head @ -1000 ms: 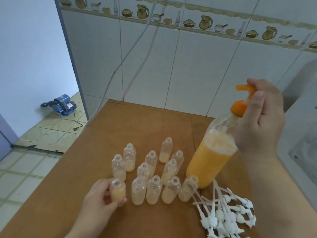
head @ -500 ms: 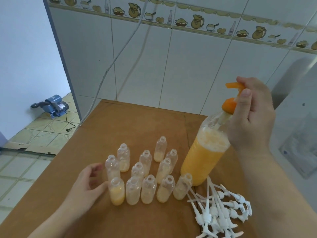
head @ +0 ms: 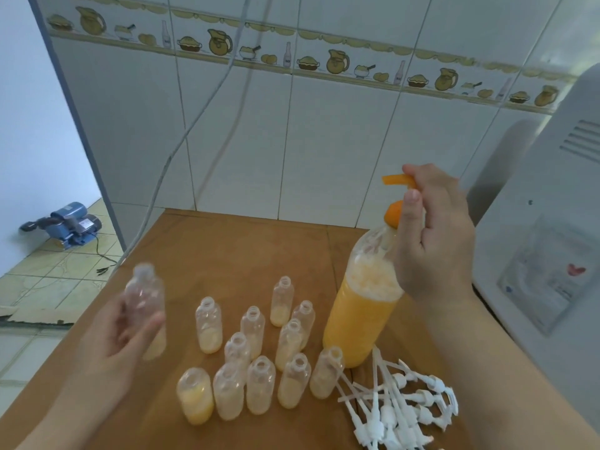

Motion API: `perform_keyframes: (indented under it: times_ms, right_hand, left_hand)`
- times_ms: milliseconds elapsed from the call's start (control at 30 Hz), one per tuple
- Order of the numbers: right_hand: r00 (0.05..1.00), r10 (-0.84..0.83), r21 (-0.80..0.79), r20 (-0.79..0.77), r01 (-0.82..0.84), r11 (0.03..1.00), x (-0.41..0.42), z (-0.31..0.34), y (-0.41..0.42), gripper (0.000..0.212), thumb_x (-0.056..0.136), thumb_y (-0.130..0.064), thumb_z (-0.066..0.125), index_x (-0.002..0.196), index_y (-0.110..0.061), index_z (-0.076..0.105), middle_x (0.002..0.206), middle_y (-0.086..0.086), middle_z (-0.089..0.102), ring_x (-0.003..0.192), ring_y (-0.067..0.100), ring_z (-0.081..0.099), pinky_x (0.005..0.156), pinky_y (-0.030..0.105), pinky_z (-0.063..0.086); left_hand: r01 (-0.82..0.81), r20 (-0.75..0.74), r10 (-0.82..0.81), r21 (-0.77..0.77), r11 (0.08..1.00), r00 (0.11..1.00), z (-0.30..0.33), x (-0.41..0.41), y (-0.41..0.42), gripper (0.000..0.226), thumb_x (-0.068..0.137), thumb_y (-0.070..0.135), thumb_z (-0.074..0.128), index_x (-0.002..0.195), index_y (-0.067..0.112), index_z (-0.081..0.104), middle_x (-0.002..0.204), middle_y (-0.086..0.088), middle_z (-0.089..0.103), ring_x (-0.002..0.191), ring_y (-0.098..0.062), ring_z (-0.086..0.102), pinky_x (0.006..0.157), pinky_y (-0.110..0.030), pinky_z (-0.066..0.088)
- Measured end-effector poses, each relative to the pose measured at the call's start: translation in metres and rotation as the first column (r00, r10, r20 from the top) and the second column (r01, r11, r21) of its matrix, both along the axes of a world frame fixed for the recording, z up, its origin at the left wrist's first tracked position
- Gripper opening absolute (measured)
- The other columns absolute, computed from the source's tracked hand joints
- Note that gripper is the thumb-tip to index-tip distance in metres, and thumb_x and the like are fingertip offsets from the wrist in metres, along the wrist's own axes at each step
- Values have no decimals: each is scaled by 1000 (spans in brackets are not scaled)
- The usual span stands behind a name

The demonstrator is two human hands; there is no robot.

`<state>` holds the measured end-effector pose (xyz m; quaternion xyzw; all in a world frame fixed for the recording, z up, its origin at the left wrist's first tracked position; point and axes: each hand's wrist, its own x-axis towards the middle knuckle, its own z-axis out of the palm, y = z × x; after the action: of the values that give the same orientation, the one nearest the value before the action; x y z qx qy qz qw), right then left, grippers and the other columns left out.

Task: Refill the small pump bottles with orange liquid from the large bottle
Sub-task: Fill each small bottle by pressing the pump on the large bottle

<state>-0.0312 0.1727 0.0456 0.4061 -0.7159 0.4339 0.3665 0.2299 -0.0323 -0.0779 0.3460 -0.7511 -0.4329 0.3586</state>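
1. Head view: large bottle (head: 358,319) stands upright on brown table (head: 207,254), about two-thirds full of orange liquid with foam on top, orange pump head (head: 394,198) fitted.
2. Right hand (head: 435,235) wraps the large bottle's neck and pump; fingers (head: 409,206) curled round it, thumb against the orange collar.
3. Left hand (head: 120,332) is well left of the large bottle, above the table edge; fingers curled round one small bottle (head: 146,306), lifted off the table, motion-blurred, open neck up, a little pale orange liquid at the bottom.
4. Cluster of small bottles (head: 259,362) stands just left of the large bottle's base, all uncapped, upright, each partly filled with pale orange liquid.
5. Fullest small bottle (head: 194,396) sits at the cluster's near-left corner, farthest from the large bottle.
6. Pile of white pumps (head: 396,404) lies on the table just in front and right of the large bottle's base, tubes crossing.
7. White appliance (head: 552,238) right of the large bottle; tiled wall (head: 292,125) behind it; blue pump motor (head: 69,224) on the floor far left.
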Motion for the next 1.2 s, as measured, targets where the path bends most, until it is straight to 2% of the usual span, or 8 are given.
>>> perform_keyframes:
  times_ms: [67,100,233,767,833,1000,1100,1200]
  right_hand:
    - [1000,4,2,-1,-4,1000,-1,1,0,40,99,-25,30,123,-4,56,119,9,58,115,20,50,97,53,42]
    - [1000,6,0,1,-6,1000,-1,1,-1,40,99,-25,30,122,-4,57,119,9,58,115,20,51,97,53,42]
    - [1000,-2,-1,10,2,1000,-1,2,-1,41,99,-25,30,122,-4,57,119,8,59,116,20,51,98,52,41]
    - [998,49,-52,43,-47,998,0,4,-4,43,97,-28,30,115,-5,62,114,5,63,113,17,54,98,51,42]
    - [997,64,-70,46,-61,996,-1,5,-6,44,97,-28,29,113,-5,63,111,5,64,111,17,55,97,52,42]
    - [998,70,-119,5,-69,991,-7,-2,-9,42,98,-22,30,108,-2,65,105,8,65,106,18,56,95,53,43]
    - [998,64,-89,27,-61,994,-8,-12,-9,41,97,-20,30,109,-1,64,105,9,65,106,21,58,98,53,41]
    - [993,81,-44,84,-78,996,-4,-6,-5,45,98,-27,28,114,-4,63,111,4,63,111,17,55,99,50,42]
  left_hand:
    - [62,64,-47,-243,968,997,40,-15,8,39,73,66,58,107,47,50,104,19,60,97,1,57,78,-28,48]
    - [126,84,-104,-329,936,991,61,-29,16,41,76,64,60,112,48,47,104,23,56,98,7,53,77,-24,45]
    - [324,151,-288,-510,797,946,113,-91,48,56,82,47,55,133,26,46,101,22,53,96,9,50,79,-13,41]
    - [401,142,-400,-592,699,906,142,-148,72,54,86,38,59,136,22,47,111,14,57,81,0,43,78,-8,36]
    - [388,154,-380,-622,680,912,146,-150,72,54,87,36,60,137,22,47,114,12,59,83,4,37,79,-3,32]
    - [444,202,-411,-602,664,889,147,-153,67,55,88,34,60,139,23,44,118,11,59,89,1,42,87,-14,34]
    - [461,242,-401,-600,653,883,145,-155,68,54,88,32,61,138,21,46,122,9,60,104,-7,51,93,-18,37]
    - [462,271,-380,-624,630,885,149,-155,66,53,87,32,62,137,21,47,121,8,60,102,-5,50,92,-18,34]
